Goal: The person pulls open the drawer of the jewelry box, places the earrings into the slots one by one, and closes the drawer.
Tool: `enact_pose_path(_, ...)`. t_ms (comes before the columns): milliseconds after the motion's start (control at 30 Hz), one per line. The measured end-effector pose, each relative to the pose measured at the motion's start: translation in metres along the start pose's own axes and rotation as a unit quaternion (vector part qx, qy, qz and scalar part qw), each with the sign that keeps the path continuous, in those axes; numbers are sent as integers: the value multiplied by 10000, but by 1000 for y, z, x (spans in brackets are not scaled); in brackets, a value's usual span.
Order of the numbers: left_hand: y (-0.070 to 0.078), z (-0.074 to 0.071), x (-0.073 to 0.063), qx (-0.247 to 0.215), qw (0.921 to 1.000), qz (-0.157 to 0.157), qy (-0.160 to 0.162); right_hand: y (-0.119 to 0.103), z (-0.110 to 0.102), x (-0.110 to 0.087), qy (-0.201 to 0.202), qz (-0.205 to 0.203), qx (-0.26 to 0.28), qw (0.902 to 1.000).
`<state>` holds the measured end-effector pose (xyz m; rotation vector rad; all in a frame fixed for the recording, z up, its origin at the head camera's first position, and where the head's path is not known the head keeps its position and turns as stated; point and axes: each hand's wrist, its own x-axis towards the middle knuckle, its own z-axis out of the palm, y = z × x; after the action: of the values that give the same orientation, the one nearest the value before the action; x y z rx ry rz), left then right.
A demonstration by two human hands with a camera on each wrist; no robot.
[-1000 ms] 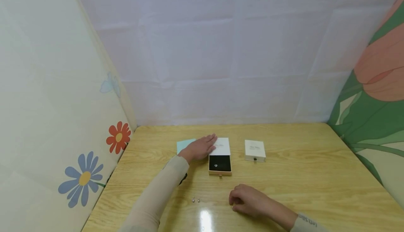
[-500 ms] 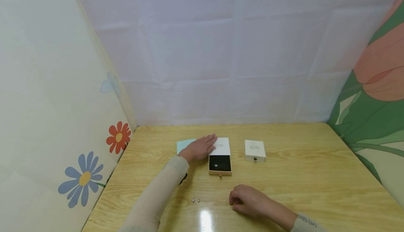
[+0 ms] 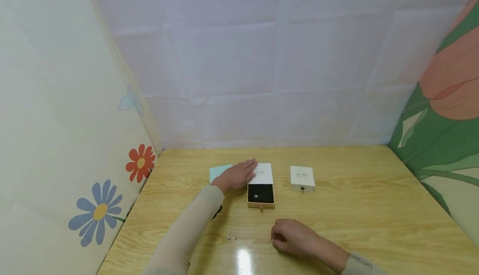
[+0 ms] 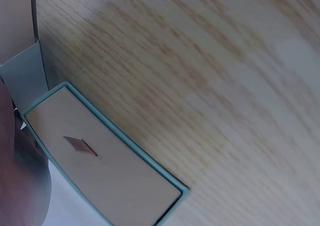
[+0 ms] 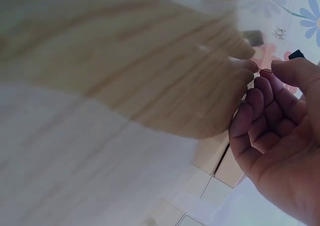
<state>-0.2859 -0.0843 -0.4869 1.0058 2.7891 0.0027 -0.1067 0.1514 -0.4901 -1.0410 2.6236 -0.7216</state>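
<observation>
My left hand (image 3: 235,176) lies with straight fingers over the left part of a white box (image 3: 263,174). An open drawer (image 3: 261,204) with black lining projects from that box and holds a small silvery heart-like ornament (image 3: 256,196). Partly behind the left hand is a light blue box (image 3: 218,171). In the left wrist view, a teal-edged box end (image 4: 115,173) has a small ribbon tab. My right hand (image 3: 295,237) hovers low over the table, fingers curled. In the right wrist view, its thumb and forefinger pinch a thin gold-coloured wire-like piece (image 5: 265,70); a silvery flower-like ornament (image 5: 279,33) appears beyond the fingertips.
A closed cream drawer box (image 3: 302,177) stands on the right. Two small earrings (image 3: 232,237) lie on the wooden table (image 3: 355,208) in front of the open drawer, between the arms. Printed cloth walls border the table at the back and sides.
The right hand has shifted very slightly left and its fingertips turned a little. The left hand, the boxes and the earrings on the table have stayed in place.
</observation>
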Motion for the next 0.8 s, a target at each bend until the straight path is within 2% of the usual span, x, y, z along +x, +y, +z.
enact_pose_path(200,1,-1,0,-33,10000,10,-5,0,1,3,140,-15,-62,9999)
enact_pose_path(433,0,-2,-1,-38,10000,30,5,0,-1,3,710,-215,-353,9966)
enact_pose_path(633,1,-2,-2,-49,10000,8,-16,1,-8,5,902,-159,-396,9950)
enact_pose_path(800,2,-3,-3,-30,10000,10,-12,3,-16,9,1293,-220,-546,9899)
